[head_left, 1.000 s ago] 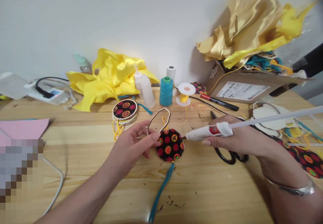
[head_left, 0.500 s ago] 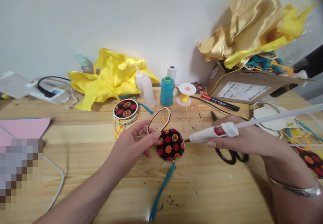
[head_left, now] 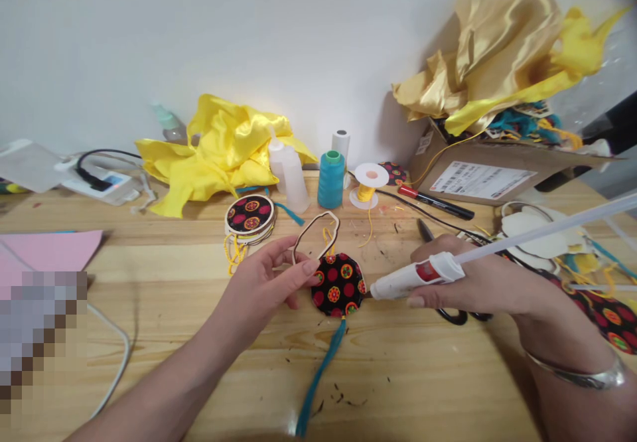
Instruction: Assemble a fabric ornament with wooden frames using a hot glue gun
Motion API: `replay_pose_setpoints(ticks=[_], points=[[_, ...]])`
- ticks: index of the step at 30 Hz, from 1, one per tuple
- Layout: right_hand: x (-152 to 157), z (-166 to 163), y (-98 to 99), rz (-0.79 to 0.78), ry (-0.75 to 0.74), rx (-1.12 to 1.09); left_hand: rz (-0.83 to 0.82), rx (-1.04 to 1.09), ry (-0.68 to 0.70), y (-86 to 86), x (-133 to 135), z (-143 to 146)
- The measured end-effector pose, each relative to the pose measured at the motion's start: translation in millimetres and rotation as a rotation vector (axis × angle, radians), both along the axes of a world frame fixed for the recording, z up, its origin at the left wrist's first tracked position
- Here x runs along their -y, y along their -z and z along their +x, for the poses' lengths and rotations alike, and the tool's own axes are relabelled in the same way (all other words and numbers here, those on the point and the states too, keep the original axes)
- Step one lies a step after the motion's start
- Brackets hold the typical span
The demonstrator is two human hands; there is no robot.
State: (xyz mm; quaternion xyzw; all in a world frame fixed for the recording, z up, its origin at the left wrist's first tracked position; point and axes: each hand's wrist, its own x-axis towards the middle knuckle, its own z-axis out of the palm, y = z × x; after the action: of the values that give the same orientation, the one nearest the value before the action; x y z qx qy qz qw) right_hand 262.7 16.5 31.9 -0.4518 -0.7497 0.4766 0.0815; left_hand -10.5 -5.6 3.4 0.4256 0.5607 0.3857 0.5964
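Note:
Between the thumb and fingers of my left hand [head_left: 273, 273] is a thin wooden ring frame [head_left: 297, 249], tilted up. The same fingers meet the left edge of a round black fabric ornament [head_left: 338, 289] with red and flowered dots. A teal tassel [head_left: 321, 375] hangs from its lower edge, and a yellow cord loop [head_left: 328, 239] stands at its top. My right hand [head_left: 448, 279] is closed around a white hot glue gun [head_left: 415, 279], a long clear glue stick [head_left: 537, 226] in its back. The gun's nozzle is at the ornament's right rim; exact contact is unclear.
Black-handled scissors [head_left: 452, 316] lie partly under my right hand. Behind stand a teal thread cone [head_left: 330, 180], a yellow cord spool [head_left: 367, 190] and a squeeze bottle [head_left: 294, 180]. A cardboard box [head_left: 468, 166] is at back right, yellow satin [head_left: 223, 143] at back left.
My right hand has moved the glue gun's nozzle slightly down along the ornament's right rim. My left hand keeps its hold, and the ornament has hardly shifted.

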Motion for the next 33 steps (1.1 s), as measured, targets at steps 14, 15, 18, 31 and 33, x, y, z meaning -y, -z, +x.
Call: replay_pose_setpoints(ticks=[14, 15, 18, 31, 33], points=[[2, 10, -1.7, -0.049, 0.027, 0.010, 0.017, -0.007, -0.021, 1.5, -1, 1], [2, 10, -2.9, -0.072, 0.007, -0.013, 0.013, -0.010, -0.028, 0.9, -1, 1], [2, 7, -4.1, -0.107, -0.031, -0.113, 0.001, -0.018, -0.060, -1.9, -1, 4], [1, -12, 10.2, 0.023, -0.176, -0.081, -0.013, -0.009, -0.078, -3.2, 0, 4], [2, -13, 11.7, 0.021, -0.168, -0.086, -0.003, -0.012, -0.066, -2.8, 0, 4]])
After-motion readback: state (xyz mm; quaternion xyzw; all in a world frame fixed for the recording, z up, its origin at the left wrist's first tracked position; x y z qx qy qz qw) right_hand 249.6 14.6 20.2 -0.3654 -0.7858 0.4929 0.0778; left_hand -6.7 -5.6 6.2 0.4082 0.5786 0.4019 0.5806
